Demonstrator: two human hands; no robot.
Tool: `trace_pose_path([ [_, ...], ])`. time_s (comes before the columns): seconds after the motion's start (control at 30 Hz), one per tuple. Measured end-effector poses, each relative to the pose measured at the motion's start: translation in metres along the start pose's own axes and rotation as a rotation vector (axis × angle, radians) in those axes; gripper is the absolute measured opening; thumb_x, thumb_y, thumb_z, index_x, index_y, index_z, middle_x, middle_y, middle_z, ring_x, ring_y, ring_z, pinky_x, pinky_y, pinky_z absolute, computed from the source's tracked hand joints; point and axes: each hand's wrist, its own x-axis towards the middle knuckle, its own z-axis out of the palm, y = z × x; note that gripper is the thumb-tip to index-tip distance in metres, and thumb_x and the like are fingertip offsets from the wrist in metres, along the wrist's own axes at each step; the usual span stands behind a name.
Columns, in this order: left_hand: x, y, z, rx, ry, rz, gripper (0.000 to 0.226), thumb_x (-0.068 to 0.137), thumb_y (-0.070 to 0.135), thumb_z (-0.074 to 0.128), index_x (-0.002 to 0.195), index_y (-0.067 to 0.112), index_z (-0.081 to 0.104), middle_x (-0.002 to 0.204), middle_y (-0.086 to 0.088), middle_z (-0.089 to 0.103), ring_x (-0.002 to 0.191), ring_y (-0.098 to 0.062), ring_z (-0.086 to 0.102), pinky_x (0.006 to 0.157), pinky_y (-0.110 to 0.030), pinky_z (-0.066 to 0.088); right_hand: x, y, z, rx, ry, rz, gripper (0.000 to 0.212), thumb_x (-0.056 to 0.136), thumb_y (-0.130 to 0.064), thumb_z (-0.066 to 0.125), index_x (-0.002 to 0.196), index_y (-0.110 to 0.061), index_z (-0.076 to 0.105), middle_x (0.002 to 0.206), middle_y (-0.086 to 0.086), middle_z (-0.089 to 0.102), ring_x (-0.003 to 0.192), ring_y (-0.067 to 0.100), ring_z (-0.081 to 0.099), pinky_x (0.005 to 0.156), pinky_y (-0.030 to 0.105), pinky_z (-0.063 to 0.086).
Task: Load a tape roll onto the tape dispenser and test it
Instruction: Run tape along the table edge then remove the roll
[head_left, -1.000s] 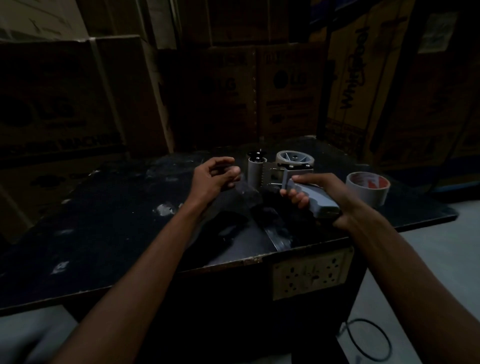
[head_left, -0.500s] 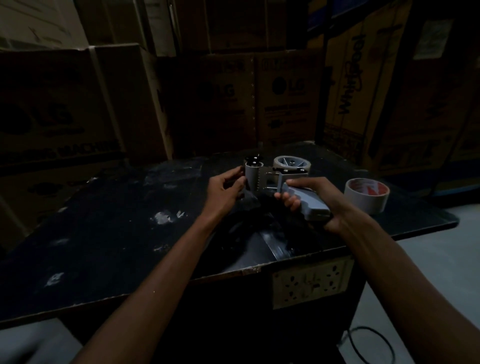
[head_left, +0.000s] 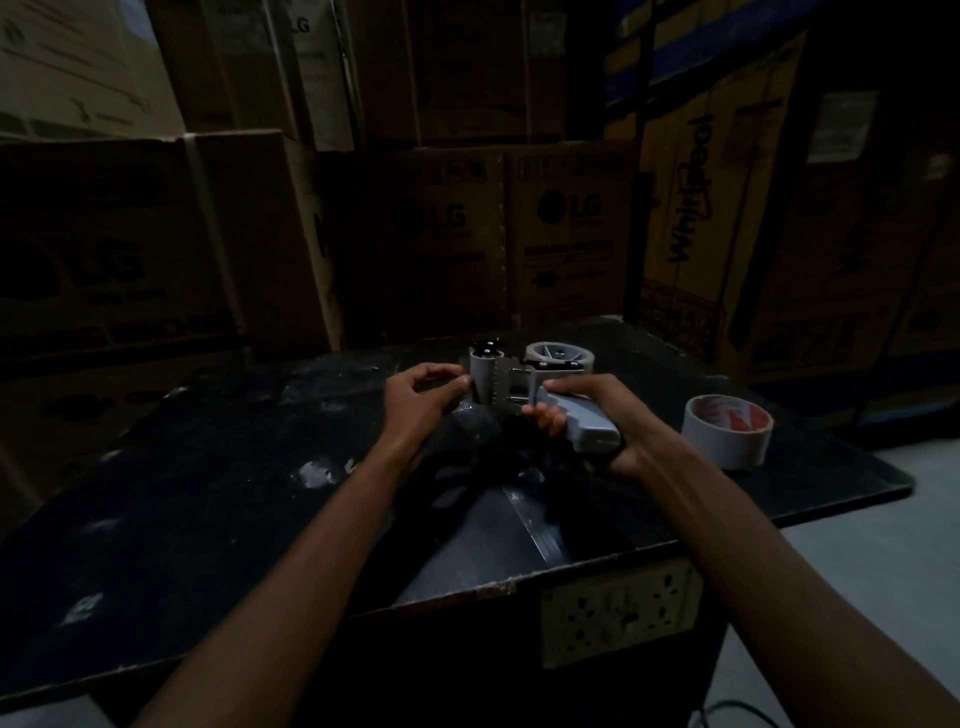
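Fingers of my right hand (head_left: 597, 415) wrap the grey plastic tape dispenser (head_left: 530, 382) by its handle, steadying it above the black table (head_left: 208, 493). My left hand (head_left: 421, 397) pinches near its roller end. White tape roll (head_left: 727, 436) waits unloaded, lying right.

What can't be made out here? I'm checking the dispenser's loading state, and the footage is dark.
- Head view: whether tape is threaded past the roller of the tape dispenser; too dim.
- Whether the left hand grips or only touches the roller; its fingertips blur into shadow.
- Dispenser handle underside: covered by the right hand.
- Print on the spare tape roll core: too small.
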Motion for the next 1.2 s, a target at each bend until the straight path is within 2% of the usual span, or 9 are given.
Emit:
trace_pose_path([
  [0.1,0.004,-0.003,-0.003,-0.035,0.01,0.005,0.018,0.075,0.002,0.079,0.09,0.004,0.07,0.095,-0.016,0.072,0.093,-0.029,0.07,0.085,-0.039,0.06,-0.001,0.0,0.0,-0.016,0.015,-0.01,0.031,0.096,-0.013,0.056,0.118,0.008,0.054,0.068,0.014,0.069,0.047,0.011,0.062,0.044,0.015,0.053],
  [0.23,0.009,-0.008,-0.007,-0.071,0.003,0.002,0.021,0.072,0.001,0.081,0.085,0.011,0.067,0.089,-0.01,0.074,0.087,-0.024,0.071,0.072,-0.031,0.061,-0.002,0.001,0.0,-0.022,0.006,0.005,0.036,0.098,-0.014,0.054,0.125,0.009,0.051,0.066,0.014,0.068,0.045,0.01,0.061,0.042,0.015,0.052],
  [0.37,0.011,-0.007,-0.017,-0.059,-0.09,-0.018,0.034,0.066,0.008,0.087,0.094,0.021,0.072,0.093,-0.004,0.077,0.09,-0.019,0.074,0.069,-0.026,0.058,-0.003,0.001,0.0,-0.047,0.007,-0.013,0.043,0.098,-0.013,0.053,0.135,0.008,0.045,0.066,0.014,0.067,0.044,0.011,0.06,0.042,0.015,0.052],
  [0.5,0.01,-0.003,-0.03,0.024,-0.237,-0.021,0.04,0.057,0.029,0.088,0.095,0.025,0.077,0.1,-0.001,0.077,0.09,-0.013,0.073,0.069,-0.021,0.056,-0.004,0.0,-0.003,-0.05,0.018,-0.026,0.045,0.097,-0.012,0.055,0.137,0.006,0.044,0.068,0.015,0.068,0.045,0.012,0.061,0.041,0.017,0.053],
  [0.63,0.009,-0.004,-0.035,-0.009,-0.272,-0.022,0.032,0.06,0.026,0.084,0.091,0.022,0.079,0.098,-0.003,0.077,0.087,-0.011,0.073,0.07,-0.021,0.056,-0.004,-0.001,-0.006,-0.065,0.035,-0.026,0.046,0.094,-0.013,0.058,0.135,0.005,0.047,0.072,0.015,0.07,0.048,0.012,0.062,0.042,0.017,0.053],
  [0.77,0.012,-0.008,-0.036,-0.035,-0.188,-0.007,0.018,0.073,0.013,0.08,0.09,0.018,0.079,0.096,-0.005,0.078,0.088,-0.013,0.073,0.069,-0.021,0.056,-0.002,-0.001,-0.007,-0.056,0.032,-0.02,0.048,0.095,-0.013,0.058,0.136,0.007,0.046,0.072,0.015,0.068,0.048,0.012,0.062,0.042,0.017,0.053],
  [0.93,0.012,-0.012,-0.027,0.025,-0.077,0.073,0.016,0.076,0.006,0.079,0.09,0.014,0.077,0.087,-0.002,0.078,0.081,-0.011,0.073,0.068,-0.019,0.056,-0.003,0.001,-0.005,-0.058,0.021,-0.003,0.038,0.096,-0.014,0.057,0.126,0.008,0.052,0.069,0.014,0.068,0.047,0.01,0.061,0.042,0.016,0.053],
  [1.07,0.012,-0.018,-0.02,0.1,0.018,0.141,0.017,0.078,0.005,0.077,0.088,0.018,0.075,0.091,-0.002,0.076,0.087,-0.016,0.072,0.074,-0.024,0.057,-0.002,0.003,-0.003,-0.054,0.014,-0.007,0.04,0.098,-0.013,0.055,0.131,0.007,0.048,0.068,0.015,0.067,0.046,0.011,0.061,0.041,0.016,0.052],
  [1.2,0.011,-0.021,-0.011,0.173,0.035,0.159,0.018,0.08,0.003,0.074,0.097,0.01,0.075,0.097,-0.009,0.075,0.093,-0.022,0.071,0.084,-0.036,0.058,-0.002,0.005,0.0,-0.042,-0.002,-0.005,0.038,0.099,-0.012,0.052,0.131,0.008,0.047,0.065,0.016,0.067,0.044,0.012,0.061,0.041,0.016,0.052],
])
